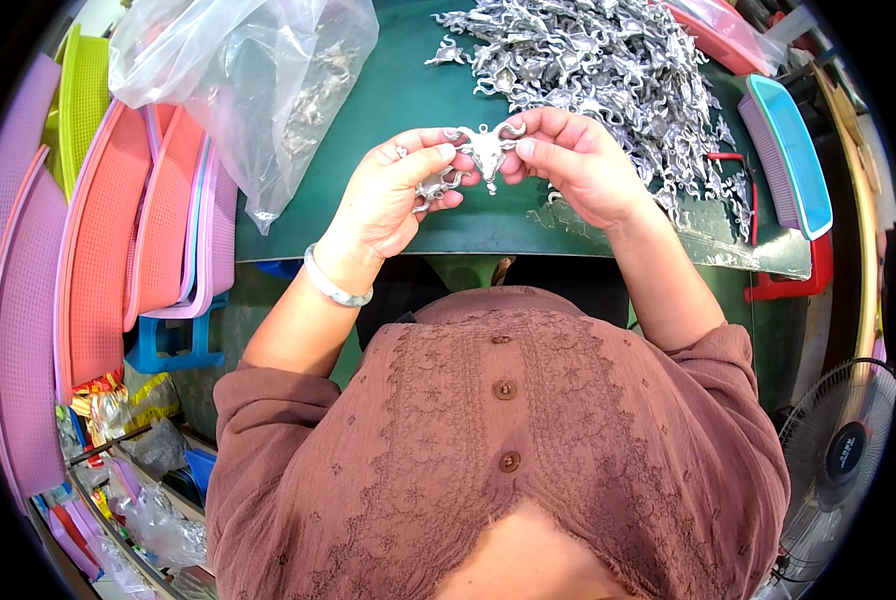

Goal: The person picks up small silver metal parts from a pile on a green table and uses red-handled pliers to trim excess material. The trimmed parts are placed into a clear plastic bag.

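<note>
A silver metal casting shaped like a horned bull skull (487, 148) is held between both hands above the green table (408, 90). My left hand (393, 190) pinches its left horn and also keeps a second small silver casting (434, 187) under its fingers. My right hand (568, 160) pinches the right horn with thumb and fingers. A pale bangle (333, 285) circles my left wrist. A big heap of similar silver castings (608, 70) lies on the table just beyond my right hand.
A clear plastic bag (258, 80) with a few castings lies at the table's left. Stacked pink, orange and green mesh baskets (98, 250) stand at the left. A blue tray (793, 150) sits at the right edge, a fan (838, 450) at lower right.
</note>
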`<state>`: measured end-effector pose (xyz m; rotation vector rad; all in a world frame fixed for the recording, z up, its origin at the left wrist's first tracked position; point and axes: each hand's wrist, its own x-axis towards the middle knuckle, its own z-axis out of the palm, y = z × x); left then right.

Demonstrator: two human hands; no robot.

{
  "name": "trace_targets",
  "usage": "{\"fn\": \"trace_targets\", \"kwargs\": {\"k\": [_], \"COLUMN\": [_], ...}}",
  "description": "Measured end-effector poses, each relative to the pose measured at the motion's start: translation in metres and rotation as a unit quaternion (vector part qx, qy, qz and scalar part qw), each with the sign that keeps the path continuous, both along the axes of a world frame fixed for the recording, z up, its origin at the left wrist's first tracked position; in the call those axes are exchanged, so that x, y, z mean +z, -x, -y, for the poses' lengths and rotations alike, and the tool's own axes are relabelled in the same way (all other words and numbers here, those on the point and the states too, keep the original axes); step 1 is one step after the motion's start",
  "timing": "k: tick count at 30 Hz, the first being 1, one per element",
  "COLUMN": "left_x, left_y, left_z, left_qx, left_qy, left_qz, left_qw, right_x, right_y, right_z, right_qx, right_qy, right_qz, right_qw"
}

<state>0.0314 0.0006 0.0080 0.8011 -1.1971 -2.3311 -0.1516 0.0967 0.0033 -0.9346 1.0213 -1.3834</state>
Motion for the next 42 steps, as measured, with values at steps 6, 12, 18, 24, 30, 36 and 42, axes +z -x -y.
{"fn": "trace_targets", "kwargs": {"k": [6,12,18,24,30,36,42], "left_x": [0.000,-0.001,0.001,0.004,0.000,-0.001,-0.006], "left_y": [0.000,0.001,0.003,0.003,0.002,0.002,0.001], "left_z": [0.000,-0.001,-0.006,-0.008,-0.007,-0.008,-0.007], "left_qx": [0.002,0.006,0.035,0.050,0.041,0.042,0.032], "left_qy": [-0.002,-0.003,0.010,0.017,0.053,0.045,0.028], "left_qz": [0.003,-0.001,-0.011,-0.028,-0.067,-0.089,-0.101], "left_qw": [1.000,1.000,0.999,0.998,0.996,0.994,0.994], "right_x": [0.001,0.001,-0.003,-0.007,-0.011,-0.008,-0.006], "right_y": [-0.001,-0.002,-0.007,-0.012,-0.013,-0.015,-0.016], "right_z": [-0.001,-0.003,-0.008,-0.010,-0.007,-0.011,-0.013], "right_qx": [-0.008,-0.055,-0.098,-0.094,-0.116,-0.132,-0.148], "right_qy": [0.006,0.012,0.071,0.111,0.184,0.186,0.217], "right_qz": [-0.015,-0.089,-0.193,-0.141,-0.190,-0.279,-0.352], "right_qw": [1.000,0.994,0.974,0.979,0.957,0.933,0.898]}}
